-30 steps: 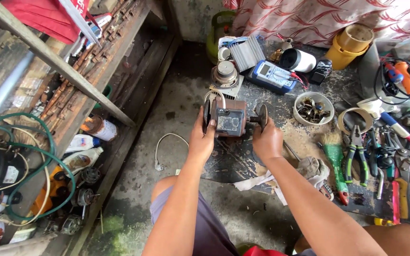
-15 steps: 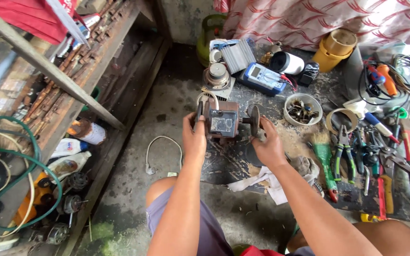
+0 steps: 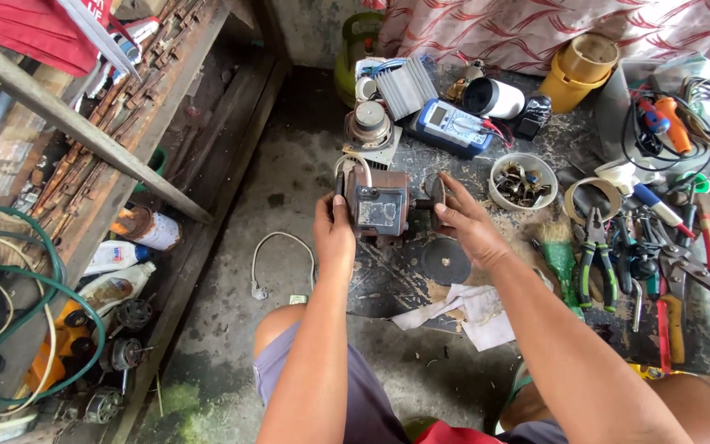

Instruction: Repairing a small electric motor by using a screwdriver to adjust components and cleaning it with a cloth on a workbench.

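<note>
The small electric motor [image 3: 380, 207] sits on the dark, stained concrete floor [image 3: 289, 197] just ahead of the person's knees, held between both hands. The left hand [image 3: 334, 234] closes its grip around the motor's left end, thumb on the near face and fingers curled over the top by the white cord. The right hand [image 3: 466, 226] pinches the round part on the shaft at the right end, fingertips pressed against its rim.

To turn or pull that end piece well, the left hand probably needs to keep the body from rolling while the right works squarely along the shaft line (a sideways tug could bend the shaft or let the greasy metal slip).

The motor body is boxy, rust-brown metal with a paler grey plate on its near face; it looks rough and oily. A flat black disc [image 3: 445, 261] lies on the floor just beside it, next to a crumpled white rag [image 3: 474, 308]. Beyond the motor stand a round grey metal part [image 3: 369, 125], a blue multimeter [image 3: 451, 125] with a ribbed grey heat sink [image 3: 408, 89] near it, and a white bowl [image 3: 523, 179] of small metal bits. To the right lie pliers [image 3: 595, 251] with green handles and a green-handled brush [image 3: 560, 259], among other hard steel tools. A green hose [image 3: 39, 271] coils at the left.
</note>
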